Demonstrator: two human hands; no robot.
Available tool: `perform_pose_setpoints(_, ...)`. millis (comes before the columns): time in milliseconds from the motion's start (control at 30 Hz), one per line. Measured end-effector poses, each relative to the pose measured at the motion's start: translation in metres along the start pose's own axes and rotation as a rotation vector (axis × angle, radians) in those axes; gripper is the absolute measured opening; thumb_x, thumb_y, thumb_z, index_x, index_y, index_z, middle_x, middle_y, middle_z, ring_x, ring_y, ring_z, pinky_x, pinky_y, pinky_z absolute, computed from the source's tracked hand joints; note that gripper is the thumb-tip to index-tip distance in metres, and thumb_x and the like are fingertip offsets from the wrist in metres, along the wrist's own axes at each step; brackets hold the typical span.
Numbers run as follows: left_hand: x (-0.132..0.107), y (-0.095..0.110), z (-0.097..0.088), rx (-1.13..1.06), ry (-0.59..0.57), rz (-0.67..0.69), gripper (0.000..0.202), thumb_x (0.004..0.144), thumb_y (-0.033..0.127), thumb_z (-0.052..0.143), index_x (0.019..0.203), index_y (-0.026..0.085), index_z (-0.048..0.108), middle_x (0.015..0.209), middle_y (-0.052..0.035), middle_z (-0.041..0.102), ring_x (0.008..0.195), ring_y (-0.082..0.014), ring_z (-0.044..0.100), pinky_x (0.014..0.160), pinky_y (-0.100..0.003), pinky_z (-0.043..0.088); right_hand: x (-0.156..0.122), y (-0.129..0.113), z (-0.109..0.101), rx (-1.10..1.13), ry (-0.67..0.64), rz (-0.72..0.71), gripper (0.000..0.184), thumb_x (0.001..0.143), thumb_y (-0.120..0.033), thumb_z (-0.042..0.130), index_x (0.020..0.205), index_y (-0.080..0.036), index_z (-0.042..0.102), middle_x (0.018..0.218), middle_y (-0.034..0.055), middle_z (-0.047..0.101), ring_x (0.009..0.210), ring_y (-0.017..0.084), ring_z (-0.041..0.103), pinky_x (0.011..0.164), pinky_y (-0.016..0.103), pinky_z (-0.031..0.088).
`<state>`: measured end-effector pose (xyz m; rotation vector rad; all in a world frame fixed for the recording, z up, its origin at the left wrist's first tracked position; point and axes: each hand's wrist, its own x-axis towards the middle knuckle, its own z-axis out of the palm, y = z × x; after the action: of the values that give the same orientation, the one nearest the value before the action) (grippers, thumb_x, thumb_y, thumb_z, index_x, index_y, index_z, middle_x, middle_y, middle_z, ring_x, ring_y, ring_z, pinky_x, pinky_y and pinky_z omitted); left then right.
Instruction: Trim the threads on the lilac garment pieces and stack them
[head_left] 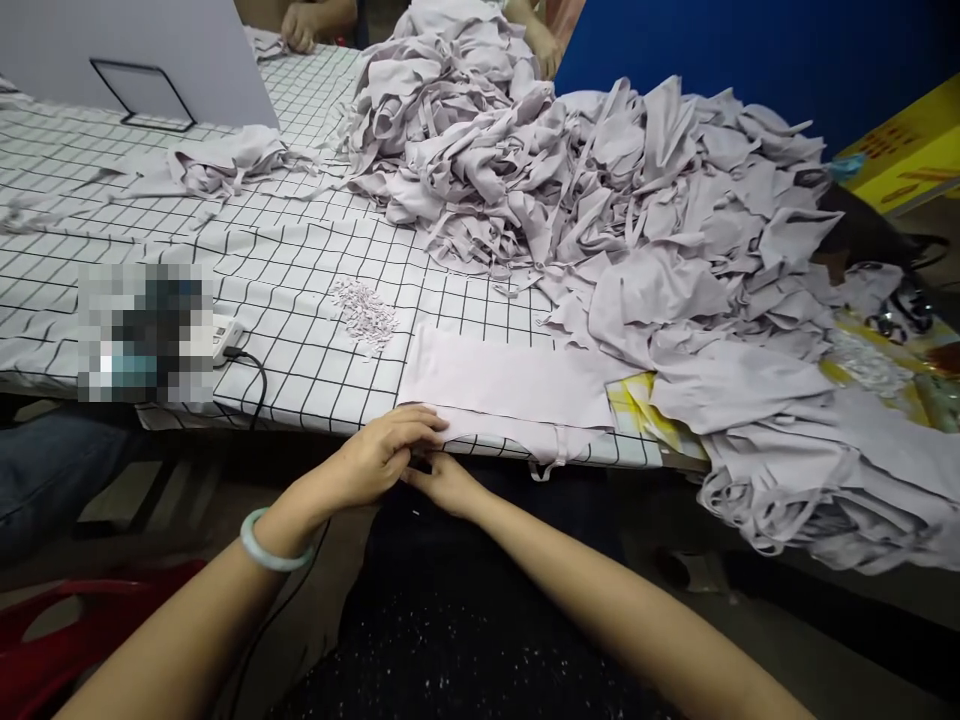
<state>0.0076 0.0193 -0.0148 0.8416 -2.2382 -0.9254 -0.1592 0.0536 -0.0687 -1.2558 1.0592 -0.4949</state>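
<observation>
A pale lilac strappy garment (510, 380), apparently a camisole, lies flat at the table's front edge, with a thin strap loop hanging over. At its lower left corner, my left hand (386, 450) has its fingers bent together over the fabric edge. A pale green bangle (274, 543) circles that wrist. Close below, my right hand (450, 487) meets the left hand's fingertips just off the table edge. Its fingers are closed and partly hidden, so whatever is between them does not show. Small pale pieces (364, 315) lie in a loose heap behind the garment.
A large heap of lilac garments (600, 190) covers the back and right, spilling over the front edge. A white device with a cable (225, 340) sits at left on the checked tablecloth (300, 330). Another person's hand (300, 27) works at the far side. A red chair (67, 610) stands lower left.
</observation>
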Motion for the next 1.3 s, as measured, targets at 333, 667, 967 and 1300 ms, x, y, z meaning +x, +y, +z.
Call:
perform_pose_setpoints(333,-0.003,0.001,-0.007,-0.013,-0.144,0.066,0.03,0.089,0.01,0.061,0.115,0.022,0.067,0.143,-0.0111,0.057,0.14,-0.0247,0.045,0.116,-0.058,0.038,-0.112,-0.07,-0.015,0.38,0.023,0.188,0.044,0.091,-0.041,0.063,0.128,-0.024,0.045,0.083,-0.0009,0.073,0.085,0.018,0.07,0.091,0.04,0.05)
perform_pose_setpoints(667,-0.002,0.006,0.001,0.079,-0.162,0.002,0.023,0.094,0.023,0.061,0.111,0.028,0.074,0.144,-0.0072,0.056,0.142,-0.0271,0.041,0.115,-0.058,0.038,-0.065,-0.136,-0.08,0.455,0.024,-0.133,0.031,0.074,-0.034,0.08,0.102,-0.022,0.073,0.101,0.0051,0.077,0.097,0.022,0.071,0.096,0.046,0.053)
perform_pose_setpoints(967,-0.005,0.01,0.0,-0.009,-0.074,-0.064,0.025,0.095,0.023,0.057,0.115,0.027,0.071,0.141,-0.0087,0.059,0.141,-0.0275,0.043,0.112,-0.055,0.043,-0.018,-0.135,-0.073,0.42,0.33,-0.3,0.029,0.08,-0.047,0.075,0.092,-0.021,0.075,0.081,0.0001,0.066,0.081,0.014,0.064,0.084,0.033,0.053)
perform_pose_setpoints(1300,0.03,0.047,-0.023,-0.893,0.137,-0.485,0.016,0.09,0.029,0.062,0.088,0.015,0.069,0.073,-0.0014,0.06,0.071,-0.0125,0.056,0.07,-0.027,0.051,-0.051,-0.097,-0.033,0.206,0.097,-0.108,0.038,0.097,-0.054,0.047,0.089,-0.019,0.061,0.061,-0.0055,0.044,0.051,0.008,0.036,0.048,0.023,0.03)
